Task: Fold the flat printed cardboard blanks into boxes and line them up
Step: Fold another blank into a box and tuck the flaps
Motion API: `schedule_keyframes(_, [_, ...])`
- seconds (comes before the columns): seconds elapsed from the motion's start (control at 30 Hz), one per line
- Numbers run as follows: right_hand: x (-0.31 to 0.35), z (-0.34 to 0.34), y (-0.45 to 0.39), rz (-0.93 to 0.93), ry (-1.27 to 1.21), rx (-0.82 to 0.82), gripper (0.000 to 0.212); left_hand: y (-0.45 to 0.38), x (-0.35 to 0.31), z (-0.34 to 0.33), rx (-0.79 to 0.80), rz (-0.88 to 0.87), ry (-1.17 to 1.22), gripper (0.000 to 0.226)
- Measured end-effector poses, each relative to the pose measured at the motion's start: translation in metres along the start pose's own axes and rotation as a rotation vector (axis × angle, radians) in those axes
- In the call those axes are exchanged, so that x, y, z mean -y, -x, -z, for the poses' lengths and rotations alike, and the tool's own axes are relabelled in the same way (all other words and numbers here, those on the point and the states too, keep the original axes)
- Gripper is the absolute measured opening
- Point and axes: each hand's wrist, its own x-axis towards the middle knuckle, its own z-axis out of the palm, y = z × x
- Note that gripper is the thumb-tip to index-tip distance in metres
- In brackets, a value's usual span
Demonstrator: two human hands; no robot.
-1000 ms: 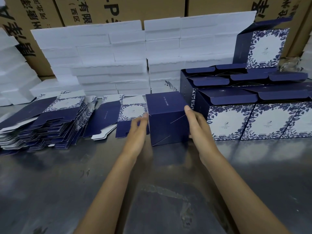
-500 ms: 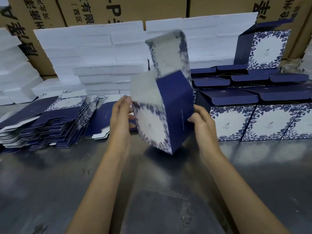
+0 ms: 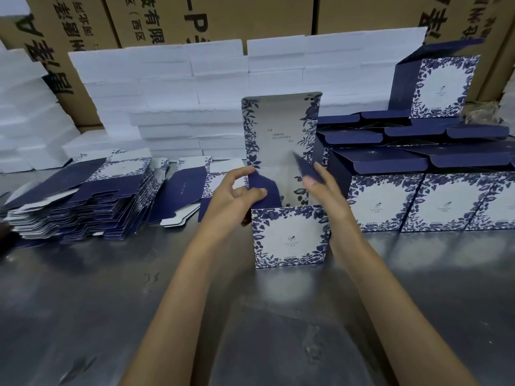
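We have the blue-and-white floral printed cardboard box [image 3: 289,236] standing upright on the grey metal table [image 3: 139,316], just left of the near row of finished floral boxes [image 3: 429,203] and apart from it by a narrow gap. Its tall floral lid panel [image 3: 278,129] stands up on the far side, so the mouth opens upward, between our hands.

Our left hand [image 3: 237,195] pinches the navy left side flap [image 3: 263,190] between thumb and fingers. Our right hand [image 3: 323,185] holds the navy right side flap [image 3: 305,168], which tilts inward, though blur hides how the fingers close on it.

Each flap hinges along a near-to-far edge, so we judge the next move folds both inward toward the middle, then brings the lid down toward us. Above the mouth is open. The stack of flat navy printed blanks [image 3: 83,196] lies well to the left, out of the way. Sliding right to join the row looks short and unobstructed.
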Motion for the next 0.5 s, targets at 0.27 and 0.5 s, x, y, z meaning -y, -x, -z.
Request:
schedule_keyframes(0.27, [-0.002, -0.004, 0.018, 0.143, 0.007, 0.016, 0.07, 0.004, -0.01, 0.004, -0.033, -0.014, -0.113, 0.033])
schedule_keyframes(0.5, [0.0, -0.003, 0.031, 0.183, -0.015, -0.008, 0.063, 0.009, -0.007, -0.006, -0.146, -0.092, -0.087, 0.025])
